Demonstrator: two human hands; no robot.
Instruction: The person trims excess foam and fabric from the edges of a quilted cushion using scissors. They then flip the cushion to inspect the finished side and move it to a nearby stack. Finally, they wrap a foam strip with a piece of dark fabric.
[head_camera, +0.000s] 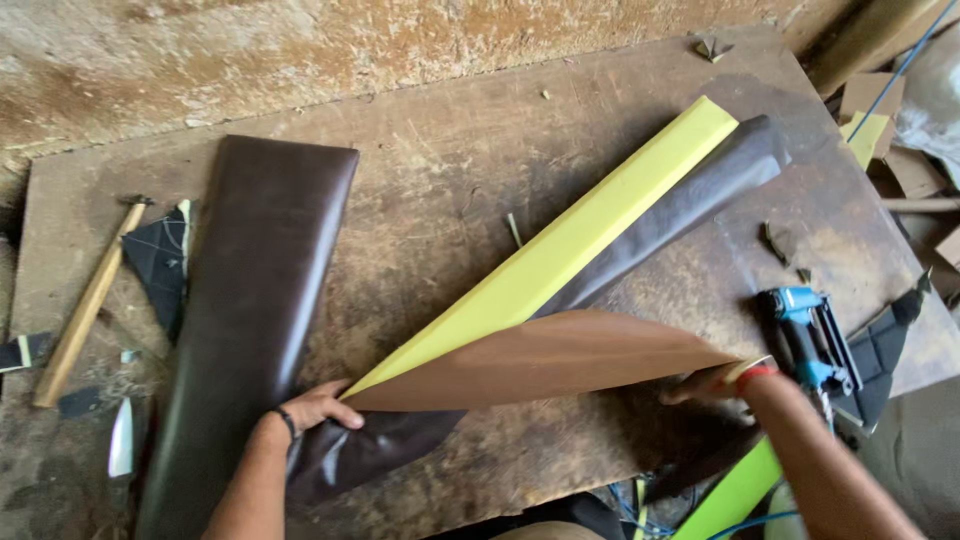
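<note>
1. My left hand (318, 408) is resting at the lower left of centre, fingers curled down and pressing on the dark brown leatherette sheet (690, 205) just where the near tip of the yellow foam strip (590, 235) is ending. It is pinning rather than gripping; the fingers are partly closed over the fold.
2. My right hand (705, 383) is sitting at the lower right, pinching the free corner of the sheet's turned-over flap (550, 360). The fingers are closed on that edge; the thumb is hidden behind the flap.
3. The flap is showing its tan underside and is lying stretched between my two hands, covering the near end of the foam.
4. The foam strip is running diagonally from my left hand up toward the upper right of the frame, with the dark sheet lying beneath and beside it along its right edge.
5. A finished dark brown padded panel (255, 300) is lying at the left, just beside my left wrist.
6. A blue pneumatic stapler (812, 340) is standing at the right, just beyond my right hand.
7. A wooden-handled hammer (88, 300) is lying at the far left edge of the worn wooden worktable (450, 170).
</note>
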